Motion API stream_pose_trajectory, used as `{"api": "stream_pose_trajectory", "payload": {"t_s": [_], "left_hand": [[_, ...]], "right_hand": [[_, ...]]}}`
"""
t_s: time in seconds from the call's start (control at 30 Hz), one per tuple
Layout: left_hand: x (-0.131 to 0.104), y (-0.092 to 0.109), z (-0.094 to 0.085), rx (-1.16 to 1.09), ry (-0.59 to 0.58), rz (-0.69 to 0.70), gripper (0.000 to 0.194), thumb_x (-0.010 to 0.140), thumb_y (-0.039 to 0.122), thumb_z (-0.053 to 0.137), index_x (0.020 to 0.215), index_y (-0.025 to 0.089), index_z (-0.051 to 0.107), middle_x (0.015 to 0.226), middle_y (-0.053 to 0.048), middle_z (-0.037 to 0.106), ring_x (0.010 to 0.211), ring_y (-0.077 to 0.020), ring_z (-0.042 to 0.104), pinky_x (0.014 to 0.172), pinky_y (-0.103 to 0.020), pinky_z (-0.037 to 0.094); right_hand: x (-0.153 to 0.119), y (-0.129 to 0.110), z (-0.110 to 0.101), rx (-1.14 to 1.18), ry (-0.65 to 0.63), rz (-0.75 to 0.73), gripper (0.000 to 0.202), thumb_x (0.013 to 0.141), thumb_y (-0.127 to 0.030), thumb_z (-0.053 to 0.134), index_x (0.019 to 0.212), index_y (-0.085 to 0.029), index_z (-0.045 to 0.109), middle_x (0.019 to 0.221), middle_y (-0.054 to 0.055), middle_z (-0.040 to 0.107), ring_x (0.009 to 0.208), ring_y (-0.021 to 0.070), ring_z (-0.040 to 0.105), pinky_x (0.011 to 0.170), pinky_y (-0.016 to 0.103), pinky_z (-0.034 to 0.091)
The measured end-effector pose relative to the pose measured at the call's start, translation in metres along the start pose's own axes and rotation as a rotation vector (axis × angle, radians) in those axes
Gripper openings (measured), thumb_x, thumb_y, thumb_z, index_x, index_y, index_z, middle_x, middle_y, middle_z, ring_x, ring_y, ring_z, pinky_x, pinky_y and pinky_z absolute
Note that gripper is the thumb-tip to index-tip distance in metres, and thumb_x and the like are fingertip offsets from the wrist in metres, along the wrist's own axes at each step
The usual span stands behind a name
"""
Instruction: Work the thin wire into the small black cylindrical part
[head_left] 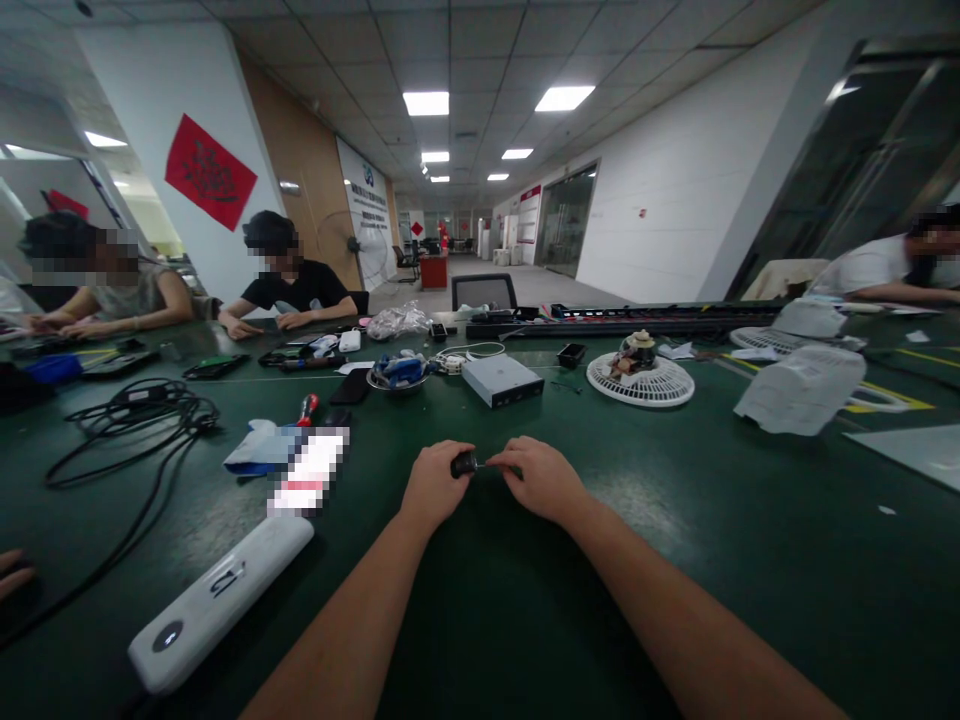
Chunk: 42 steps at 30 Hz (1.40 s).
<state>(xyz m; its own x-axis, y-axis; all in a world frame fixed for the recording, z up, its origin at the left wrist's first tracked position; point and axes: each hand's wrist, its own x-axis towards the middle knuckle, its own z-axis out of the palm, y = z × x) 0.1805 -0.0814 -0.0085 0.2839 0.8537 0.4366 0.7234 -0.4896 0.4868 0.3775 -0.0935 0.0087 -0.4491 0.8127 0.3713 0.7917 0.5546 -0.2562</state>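
Above the middle of the green table, my left hand (pixel 438 484) is closed around a small black cylinder (pixel 464 464). A thin metal shaft (pixel 481 464) sticks out of the cylinder's right end. My right hand (pixel 541 478) is closed too, its thumb and forefinger pinching at the tip of that shaft. Their fingertips hide the shaft's end. Beyond both hands lies a silver disc drive (pixel 502 380), touched by neither.
Behind the drive are a bowl of blue parts (pixel 399 372) and a white fan grille (pixel 640 384). A white power bank-like device (pixel 223 603), a red-handled screwdriver (pixel 307 408) and coiled black cable (pixel 142 410) lie left. A white plastic housing (pixel 802 390) stands right. Other people sit around the table.
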Motion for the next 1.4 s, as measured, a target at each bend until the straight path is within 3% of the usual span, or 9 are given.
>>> {"api": "stream_pose_trajectory", "payload": {"t_s": [0.1,0.23,0.47,0.7,0.83,0.93,1.03,1.23,1.4], "left_hand": [[0.0,0.0,-0.001,-0.009,-0.017,0.039,0.035,0.074,0.012,0.068,0.108,0.021,0.068,0.107,-0.005,0.071,0.1,-0.0217,0.064,0.093,-0.038,0.048],[0.0,0.001,0.0,0.017,-0.04,0.079,0.035,0.073,0.013,0.071,0.108,0.021,0.069,0.105,-0.004,0.072,0.098,-0.0215,0.065,0.091,-0.036,0.048],[-0.002,0.002,-0.005,0.046,-0.022,0.082,0.035,0.075,0.009,0.069,0.107,0.025,0.071,0.108,-0.002,0.071,0.101,-0.02,0.063,0.092,-0.035,0.046],[0.003,-0.002,-0.002,0.063,-0.027,-0.084,0.04,0.079,0.014,0.068,0.117,0.026,0.067,0.115,-0.003,0.068,0.108,-0.0196,0.06,0.098,-0.034,0.042],[0.005,-0.005,0.0,0.08,-0.06,-0.14,0.042,0.083,0.022,0.066,0.124,0.029,0.061,0.118,-0.003,0.066,0.11,-0.0204,0.058,0.099,-0.034,0.041],[0.006,-0.005,0.001,0.133,-0.089,-0.162,0.042,0.088,0.029,0.06,0.129,0.032,0.056,0.113,-0.004,0.066,0.106,-0.0224,0.058,0.093,-0.036,0.042],[0.006,-0.004,0.003,0.155,-0.091,-0.15,0.041,0.092,0.033,0.054,0.132,0.033,0.051,0.112,-0.003,0.066,0.104,-0.0233,0.059,0.091,-0.038,0.042],[0.004,-0.004,0.004,0.084,-0.079,-0.116,0.038,0.091,0.027,0.055,0.128,0.029,0.049,0.111,-0.004,0.068,0.102,-0.0215,0.062,0.09,-0.034,0.043],[0.001,-0.002,0.004,0.013,-0.08,-0.167,0.039,0.086,0.028,0.06,0.123,0.025,0.048,0.108,-0.005,0.068,0.097,-0.0218,0.064,0.083,-0.032,0.046]], "right_hand": [[-0.001,-0.002,0.001,0.062,0.012,0.009,0.03,0.087,-0.015,0.051,0.107,-0.025,0.072,0.092,0.004,0.067,0.09,0.0182,0.059,0.081,0.03,0.044],[0.001,-0.004,0.002,-0.035,0.002,0.1,0.03,0.088,-0.018,0.05,0.105,-0.023,0.073,0.093,0.006,0.068,0.093,0.0199,0.059,0.081,0.03,0.044],[0.002,-0.011,-0.002,0.0,-0.056,0.081,0.031,0.086,-0.018,0.049,0.104,-0.024,0.073,0.096,0.004,0.069,0.094,0.0188,0.061,0.083,0.028,0.043],[0.005,-0.011,-0.005,-0.023,0.02,0.335,0.02,0.085,-0.034,0.056,0.093,-0.022,0.07,0.087,0.005,0.068,0.078,0.0179,0.061,0.067,0.027,0.041],[0.004,-0.002,-0.011,0.048,-0.065,0.431,0.022,0.086,-0.039,0.055,0.086,-0.023,0.07,0.081,0.004,0.069,0.072,0.0177,0.062,0.062,0.028,0.04],[0.002,0.005,-0.01,0.029,-0.188,0.469,0.031,0.076,-0.053,0.066,0.082,-0.023,0.07,0.08,0.005,0.069,0.073,0.0214,0.063,0.06,0.029,0.04],[0.001,0.007,-0.006,0.029,-0.236,0.459,0.025,0.073,-0.045,0.071,0.083,-0.022,0.069,0.083,0.006,0.07,0.074,0.0214,0.064,0.059,0.029,0.04],[0.003,0.0,0.003,0.191,-0.035,0.383,0.014,0.081,-0.032,0.062,0.09,-0.023,0.067,0.081,0.001,0.07,0.07,0.0159,0.062,0.061,0.027,0.04],[0.004,-0.004,0.005,0.357,0.135,0.347,0.018,0.074,-0.034,0.071,0.088,-0.023,0.068,0.081,-0.001,0.07,0.066,0.0139,0.059,0.062,0.026,0.042]]}}
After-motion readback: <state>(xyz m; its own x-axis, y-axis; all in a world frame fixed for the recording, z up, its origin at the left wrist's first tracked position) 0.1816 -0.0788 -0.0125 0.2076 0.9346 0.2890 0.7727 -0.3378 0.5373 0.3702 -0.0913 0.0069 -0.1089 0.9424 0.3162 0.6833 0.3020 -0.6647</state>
